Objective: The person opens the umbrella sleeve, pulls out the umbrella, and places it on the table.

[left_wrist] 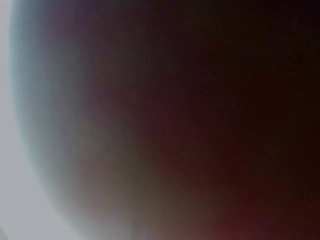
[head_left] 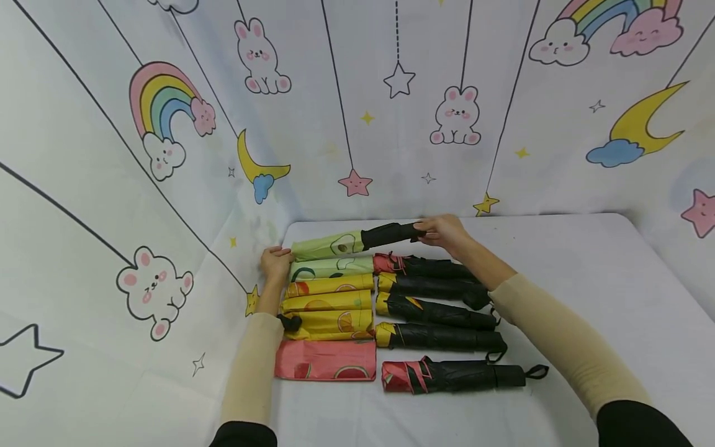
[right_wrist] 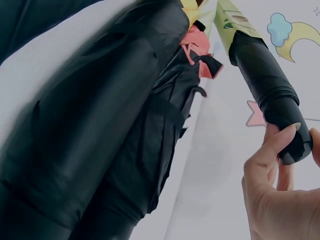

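In the head view, a folded black umbrella (head_left: pixel 391 234) lies at the far side with its left part inside a light green avocado-print sleeve (head_left: pixel 329 246). My right hand (head_left: pixel 445 233) pinches the umbrella's black handle end; the right wrist view shows thumb and fingers around this handle (right_wrist: pixel 287 125). At the opposite end, my left hand (head_left: pixel 275 263) holds the sleeve's left end between thumb and fingers. The left wrist view is dark and blurred. Just nearer lie another green sleeve (head_left: pixel 335 268) and a black umbrella with red trim (head_left: pixel 430 267), partly behind the right forearm.
Several yellow fruit-print sleeves (head_left: pixel 329 324) lie in a column on the left, with a red watermelon sleeve (head_left: pixel 326 360) nearest. Black umbrellas with yellow ends (head_left: pixel 441 337) lie beside them, and a red-trimmed one (head_left: pixel 463 376) in front. A printed cloth wall (head_left: pixel 313 124) rises behind the white table.
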Available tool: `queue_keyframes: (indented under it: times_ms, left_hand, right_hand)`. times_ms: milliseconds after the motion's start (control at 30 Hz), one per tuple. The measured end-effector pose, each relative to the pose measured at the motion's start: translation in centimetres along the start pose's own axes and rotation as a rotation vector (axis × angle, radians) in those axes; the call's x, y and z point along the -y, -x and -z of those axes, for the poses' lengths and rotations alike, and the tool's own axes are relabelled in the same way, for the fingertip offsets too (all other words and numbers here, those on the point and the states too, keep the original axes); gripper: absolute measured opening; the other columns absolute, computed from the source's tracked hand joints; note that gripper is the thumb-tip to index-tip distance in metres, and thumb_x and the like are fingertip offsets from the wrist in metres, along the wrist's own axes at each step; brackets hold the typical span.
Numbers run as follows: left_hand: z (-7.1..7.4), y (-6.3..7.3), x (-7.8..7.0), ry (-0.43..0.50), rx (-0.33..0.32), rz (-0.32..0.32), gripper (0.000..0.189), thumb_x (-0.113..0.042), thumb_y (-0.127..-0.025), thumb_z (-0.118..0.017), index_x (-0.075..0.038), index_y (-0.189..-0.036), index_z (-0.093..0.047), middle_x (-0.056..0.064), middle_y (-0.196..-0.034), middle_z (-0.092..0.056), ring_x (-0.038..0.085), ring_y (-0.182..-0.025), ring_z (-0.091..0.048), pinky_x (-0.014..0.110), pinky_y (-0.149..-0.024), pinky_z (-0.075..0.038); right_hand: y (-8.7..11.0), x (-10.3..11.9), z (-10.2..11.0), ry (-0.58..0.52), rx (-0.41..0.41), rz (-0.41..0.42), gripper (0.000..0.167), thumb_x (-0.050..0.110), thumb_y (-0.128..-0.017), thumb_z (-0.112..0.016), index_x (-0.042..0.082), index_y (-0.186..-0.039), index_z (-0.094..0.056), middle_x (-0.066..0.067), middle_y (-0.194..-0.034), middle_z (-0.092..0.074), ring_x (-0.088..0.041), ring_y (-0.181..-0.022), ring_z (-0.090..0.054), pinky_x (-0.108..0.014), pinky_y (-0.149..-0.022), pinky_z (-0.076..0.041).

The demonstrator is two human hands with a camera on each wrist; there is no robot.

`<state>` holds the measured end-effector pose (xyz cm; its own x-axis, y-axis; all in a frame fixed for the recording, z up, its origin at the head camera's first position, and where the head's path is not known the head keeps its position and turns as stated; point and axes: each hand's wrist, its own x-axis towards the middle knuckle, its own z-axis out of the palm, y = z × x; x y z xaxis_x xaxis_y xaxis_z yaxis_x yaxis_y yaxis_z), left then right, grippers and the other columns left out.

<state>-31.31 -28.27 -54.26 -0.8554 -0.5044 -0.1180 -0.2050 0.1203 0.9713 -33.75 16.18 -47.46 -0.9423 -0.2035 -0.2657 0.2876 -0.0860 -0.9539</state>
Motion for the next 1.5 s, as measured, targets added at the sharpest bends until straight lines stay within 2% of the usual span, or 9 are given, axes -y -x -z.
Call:
queue_keyframes:
  times_ms: [167, 400, 467, 633, 733, 1067, 1133, 1333, 1500]
  left_hand:
    - [0.2, 0.1, -0.1, 0.006, 0.013, -0.002, 0.050, 0.008, -0.093, -0.069, 0.004, -0.140, -0.053, 0.024, -0.130, -0.067, 0.037, -0.122, -0.065, 0.044, -0.102, -0.054]
    - [0.4, 0.1, 0.0, 0.008, 0.011, 0.000, 0.052, 0.009, -0.092, -0.070, 0.004, -0.140, -0.052, 0.025, -0.130, -0.067, 0.037, -0.122, -0.066, 0.041, -0.099, -0.055]
    - [0.5, 0.2, 0.0, 0.008, 0.014, 0.001, 0.052, 0.009, -0.092, -0.070, 0.004, -0.140, -0.052, 0.024, -0.130, -0.067, 0.036, -0.122, -0.066, 0.040, -0.098, -0.055]
    - [0.5, 0.3, -0.1, 0.014, 0.022, 0.002, 0.051, 0.009, -0.092, -0.069, 0.004, -0.140, -0.052, 0.025, -0.131, -0.067, 0.037, -0.122, -0.065, 0.042, -0.098, -0.054]
    - [0.4, 0.2, -0.1, 0.002, 0.015, -0.006, 0.051, 0.009, -0.092, -0.070, 0.004, -0.140, -0.052, 0.024, -0.129, -0.068, 0.036, -0.121, -0.065, 0.039, -0.096, -0.055]
    - [0.1, 0.4, -0.1, 0.011, 0.019, 0.003, 0.051, 0.007, -0.094, -0.069, 0.005, -0.141, -0.050, 0.024, -0.131, -0.067, 0.037, -0.122, -0.066, 0.030, -0.085, -0.057]
    - [0.1, 0.4, -0.1, 0.010, 0.020, 0.006, 0.050, 0.006, -0.094, -0.069, 0.003, -0.140, -0.051, 0.024, -0.131, -0.067, 0.036, -0.122, -0.066, 0.030, -0.086, -0.057]
    - [0.0, 0.3, 0.0, 0.007, 0.021, 0.007, 0.050, 0.008, -0.093, -0.069, 0.003, -0.140, -0.052, 0.023, -0.131, -0.067, 0.036, -0.121, -0.065, 0.032, -0.087, -0.056]
    - [0.1, 0.2, 0.0, -0.001, 0.018, 0.004, 0.051, 0.007, -0.093, -0.069, 0.004, -0.141, -0.051, 0.024, -0.131, -0.067, 0.036, -0.121, -0.065, 0.036, -0.093, -0.057]
  right_hand:
    - [0.3, -0.2, 0.7, -0.016, -0.013, 0.001, 0.057, 0.012, -0.098, -0.074, -0.011, -0.145, -0.053, -0.012, -0.127, -0.069, -0.018, -0.086, -0.077, -0.035, -0.088, -0.062]
    - [1.0, -0.1, 1.3, -0.036, -0.008, 0.008, 0.052, 0.009, -0.100, -0.070, -0.010, -0.144, -0.054, -0.020, -0.150, -0.054, -0.014, -0.093, -0.075, -0.036, -0.095, -0.059]
    - [1.2, 0.0, 1.5, -0.044, -0.006, 0.011, 0.050, 0.008, -0.100, -0.070, -0.011, -0.143, -0.055, -0.019, -0.146, -0.058, -0.014, -0.093, -0.075, -0.036, -0.094, -0.060]
    - [1.6, 0.1, 2.1, -0.089, -0.002, 0.016, 0.022, 0.007, -0.098, -0.072, -0.001, -0.119, -0.073, -0.007, -0.123, -0.071, -0.018, -0.092, -0.076, -0.034, -0.088, -0.062]
    - [1.8, 0.1, 2.5, -0.094, -0.005, 0.017, 0.013, 0.007, -0.099, -0.072, 0.003, -0.110, -0.076, -0.008, -0.127, -0.068, -0.018, -0.094, -0.076, -0.033, -0.087, -0.062]
    - [2.6, -0.1, 3.7, -0.062, -0.030, 0.020, 0.046, 0.011, -0.097, -0.076, -0.007, -0.136, -0.063, -0.022, -0.157, -0.045, -0.017, -0.095, -0.076, -0.035, -0.092, -0.060]
    - [2.9, -0.2, 4.2, -0.070, -0.030, 0.017, 0.044, 0.011, -0.097, -0.075, -0.006, -0.136, -0.064, -0.021, -0.154, -0.046, -0.016, -0.095, -0.076, -0.034, -0.092, -0.060]
    - [3.4, -0.6, 5.6, -0.108, -0.028, 0.022, 0.011, 0.008, -0.098, -0.073, 0.007, -0.107, -0.080, -0.010, -0.133, -0.058, -0.017, -0.095, -0.075, -0.033, -0.089, -0.061]
    - [3.4, -0.8, 6.2, -0.131, -0.033, 0.028, 0.007, 0.007, -0.097, -0.074, 0.008, -0.100, -0.081, -0.005, -0.123, -0.065, -0.019, -0.093, -0.075, -0.034, -0.088, -0.062]
